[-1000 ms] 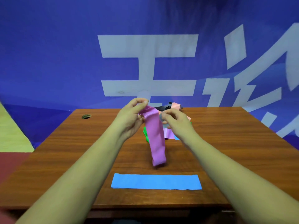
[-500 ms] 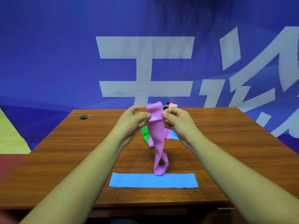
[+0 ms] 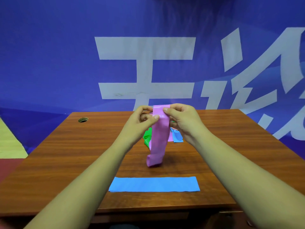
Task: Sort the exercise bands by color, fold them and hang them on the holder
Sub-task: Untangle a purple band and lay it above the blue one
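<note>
Wood-grain table [image 3: 66,154] with a round hole [image 3: 83,119] at far left. The left hand [image 3: 143,120] and right hand [image 3: 183,119] pinch, with curled fingers, the top edge of a glossy purple band [image 3: 159,139] over mid-table. It hangs as a flat strip with its lower end curled. A crumpled green band [image 3: 147,138] and blue scrap [image 3: 177,137] lie behind it. A smooth flat blue band [image 3: 154,184] lies near. Half a second earlier the purple band hung twisted, reaching the blue band's edge; it now hangs untwisted, apart from it.
</note>
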